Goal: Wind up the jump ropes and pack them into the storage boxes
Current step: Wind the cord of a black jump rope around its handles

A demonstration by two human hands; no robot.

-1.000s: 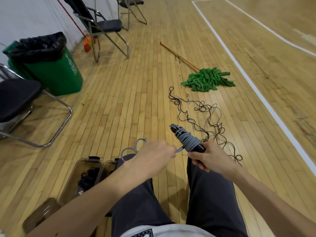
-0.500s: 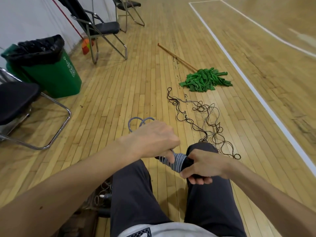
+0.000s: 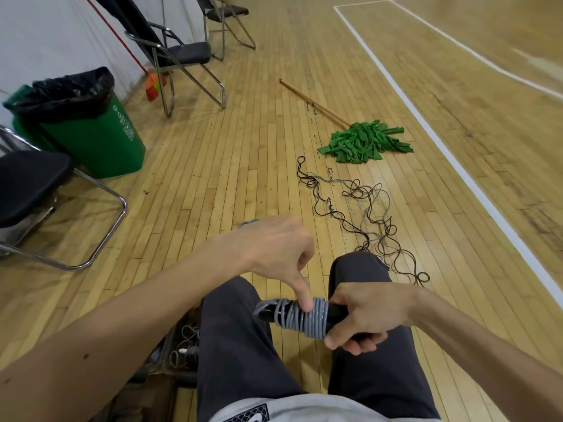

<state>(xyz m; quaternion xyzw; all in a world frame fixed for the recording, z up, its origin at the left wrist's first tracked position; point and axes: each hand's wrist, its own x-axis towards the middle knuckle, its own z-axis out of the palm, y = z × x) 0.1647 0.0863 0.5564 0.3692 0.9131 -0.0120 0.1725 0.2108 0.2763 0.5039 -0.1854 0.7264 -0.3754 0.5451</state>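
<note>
1. Right hand [image 3: 365,315] is wrapped tight round the black handles [image 3: 334,312], fingers curled under. That's the anchor, so I'd hold it firm and not let the bundle twist.
2. The grey rope [image 3: 310,322] sits in neat coils on the handles, touching that grip on its left side. Most of it looks wound, so I read this as the tie-off.
3. Left hand [image 3: 268,248] hovers above the coils with its thumb [image 3: 300,287] pressed straight down on them. The other fingers are curled, and a small grey loop [image 3: 247,223] pokes out on the hand's far side, so I reckon they pinch the loose tail.
4. To do it well, pin the last turn with the thumb, bring the tail round snug next to the grip, then tuck it under a coil. Leave slack and the whole thing probably springs open.
5. The box [image 3: 182,376] is low and to the left of the grip, with some rope already in it. It's a short drop once the tail's tucked.
6. More ropes [image 3: 365,208] lie tangled on the floor [image 3: 213,178], well beyond the grip. Those look like the next job.
</note>
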